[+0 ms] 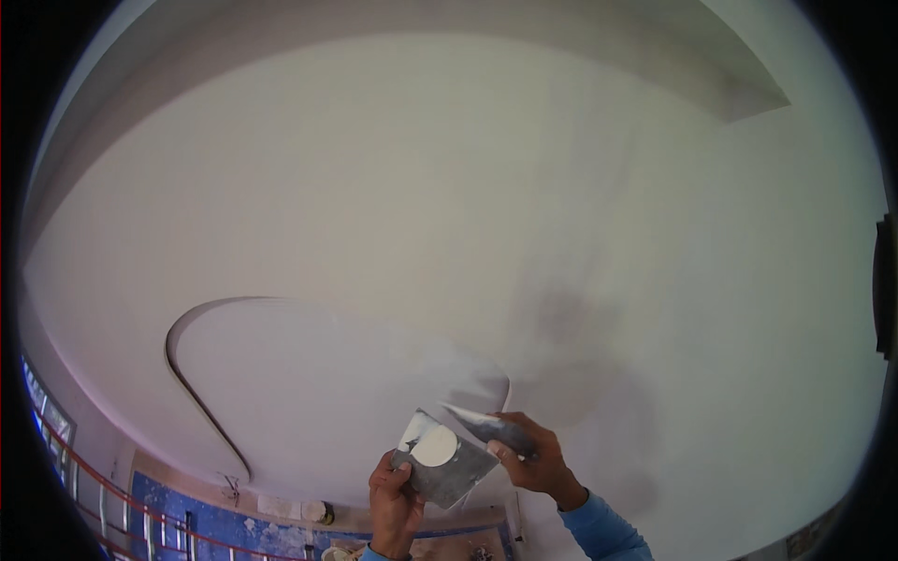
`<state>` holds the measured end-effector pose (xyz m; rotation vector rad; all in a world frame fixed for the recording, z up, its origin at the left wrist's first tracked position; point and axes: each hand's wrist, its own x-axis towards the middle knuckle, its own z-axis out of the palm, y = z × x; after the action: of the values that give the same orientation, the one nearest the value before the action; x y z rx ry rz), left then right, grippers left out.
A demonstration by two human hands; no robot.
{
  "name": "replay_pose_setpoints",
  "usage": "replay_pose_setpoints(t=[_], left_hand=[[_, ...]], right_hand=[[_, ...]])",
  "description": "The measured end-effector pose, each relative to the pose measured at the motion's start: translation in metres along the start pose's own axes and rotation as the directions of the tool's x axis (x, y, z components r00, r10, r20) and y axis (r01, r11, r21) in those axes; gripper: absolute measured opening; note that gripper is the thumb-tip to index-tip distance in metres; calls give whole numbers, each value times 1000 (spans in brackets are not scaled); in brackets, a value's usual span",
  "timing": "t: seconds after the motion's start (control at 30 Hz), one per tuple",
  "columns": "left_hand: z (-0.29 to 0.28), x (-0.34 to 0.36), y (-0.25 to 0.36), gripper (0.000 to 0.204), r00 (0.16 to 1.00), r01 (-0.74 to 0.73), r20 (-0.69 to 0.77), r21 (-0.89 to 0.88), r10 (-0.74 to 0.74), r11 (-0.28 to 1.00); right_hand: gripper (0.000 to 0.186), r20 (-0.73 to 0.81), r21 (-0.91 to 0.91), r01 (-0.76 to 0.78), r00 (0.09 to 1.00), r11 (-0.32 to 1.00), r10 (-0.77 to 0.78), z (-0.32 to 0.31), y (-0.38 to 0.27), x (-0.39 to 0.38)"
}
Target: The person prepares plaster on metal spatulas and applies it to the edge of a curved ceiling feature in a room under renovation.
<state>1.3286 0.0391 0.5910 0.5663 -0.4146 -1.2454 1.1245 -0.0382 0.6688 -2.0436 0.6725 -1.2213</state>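
Observation:
My left hand (397,496) grips a grey, square metal plate (451,481) by its lower left edge, thumb on top. On the plate lies a round, flat dollop of white putty (435,447), with a white smear toward its upper corner. My right hand (541,458) is closed around a dark putty knife (505,434); white putty coats the edge of its pale tip. The knife is just above and right of the plate, its tip close to the plate's upper corner. Both tools are in front of a large pale wall (393,206).
A curved dark groove (171,351) bounds a rounded panel (281,374) on the wall. Low at left runs a red rail (103,479) with metal uprights, near a window (47,411). Below, a blue sheet (224,524) carries white splashes. A dark object (883,285) sits at the right edge.

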Motion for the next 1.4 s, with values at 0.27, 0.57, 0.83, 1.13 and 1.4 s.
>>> replay_pose_setpoints(t=[0.27, 0.57, 0.83, 1.13, 1.4], left_hand=[[18, 7, -2, 34, 999, -38, -28, 82, 40, 996], [14, 16, 26, 35, 997, 51, 45, 153, -59, 987], [8, 44, 71, 35, 997, -66, 50, 279, 54, 958], [-16, 64, 67, 26, 952, -287, 119, 660, 281, 694], [19, 63, 103, 41, 774, -621, 596, 780, 214, 77]], right_hand=[[80, 349, -145, 245, 919, 959, -182, 6, 42, -4], [65, 483, -404, 150, 873, 902, 71, 17, 60, -5], [39, -58, 823, -396, 654, 407, 755, -16, 93, -34], [39, 89, 953, -269, 688, 140, 720, 66, 16, 31], [42, 94, 911, -349, 698, 222, 710, 79, 8, 52]])
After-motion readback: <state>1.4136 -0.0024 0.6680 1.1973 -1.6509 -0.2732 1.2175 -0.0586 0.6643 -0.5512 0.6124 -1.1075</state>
